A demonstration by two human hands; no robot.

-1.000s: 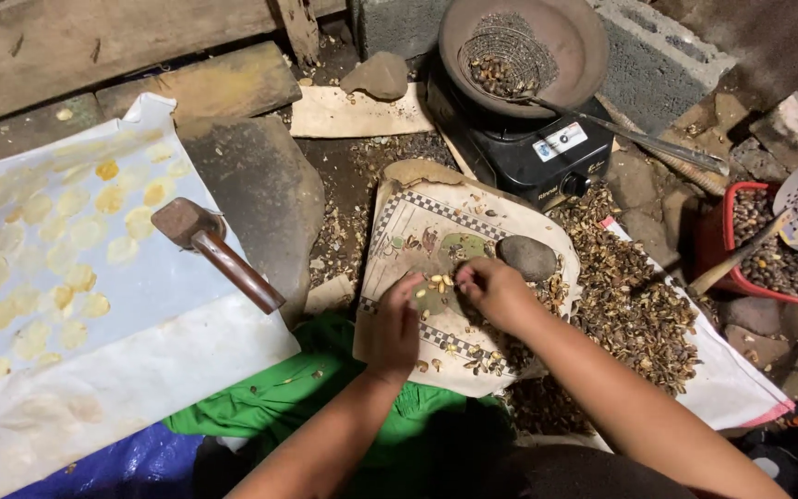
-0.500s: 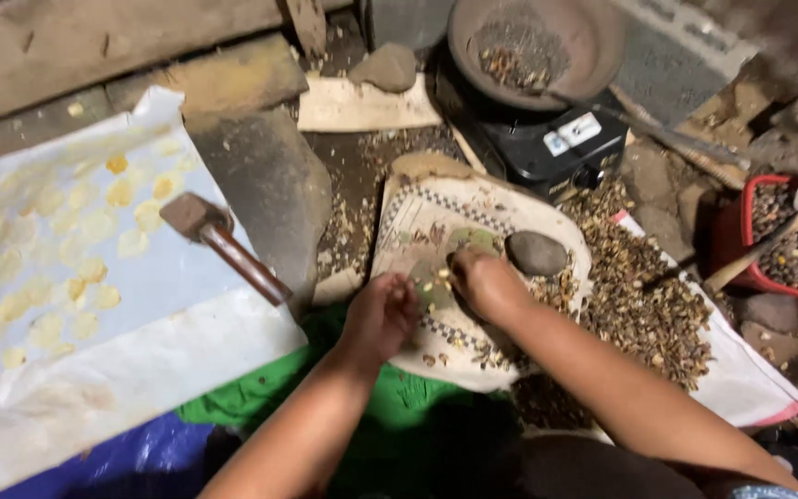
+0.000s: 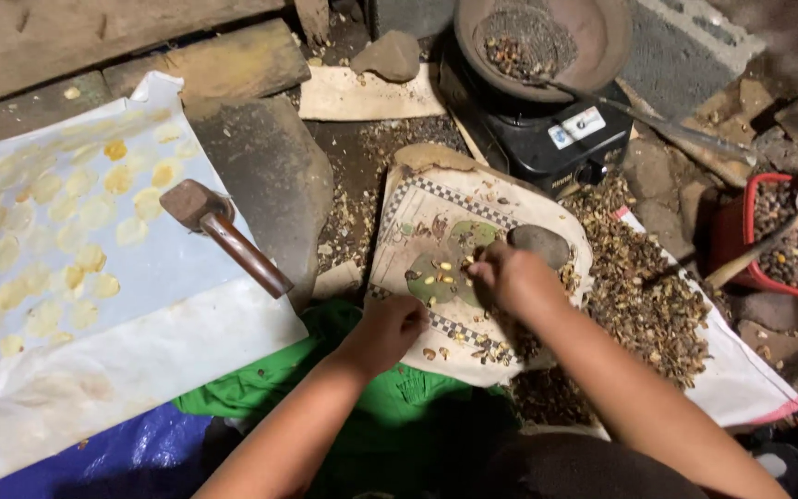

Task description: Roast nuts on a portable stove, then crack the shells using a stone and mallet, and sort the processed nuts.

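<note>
Pinched fingertips of the right hand (image 3: 508, 277) close on something too small to make out among the small pale yellow kernels (image 3: 445, 271) scattered on the worn checkered-edge cloth mat (image 3: 417, 203), while the left hand (image 3: 390, 328) is curled loosely at the mat's near edge; whether it holds anything I cannot tell. Those kernels look light, hard and smooth, likely to skid or roll, so I would judge them best taken one at a time between thumb and forefinger rather than scooped. They lie in a loose cluster on the green patch of the mat, mixed with darker brown shell bits. Just beyond the right hand rests a rounded grey stone (image 3: 539, 244), touching the mat. Farther right spreads a heap of brown broken shells (image 3: 644, 296). Well to the left, a wooden-handled mallet (image 3: 223, 231) lies on a white plastic sheet (image 3: 140, 342) dotted with flattened yellow discs (image 3: 117, 180).
</note>
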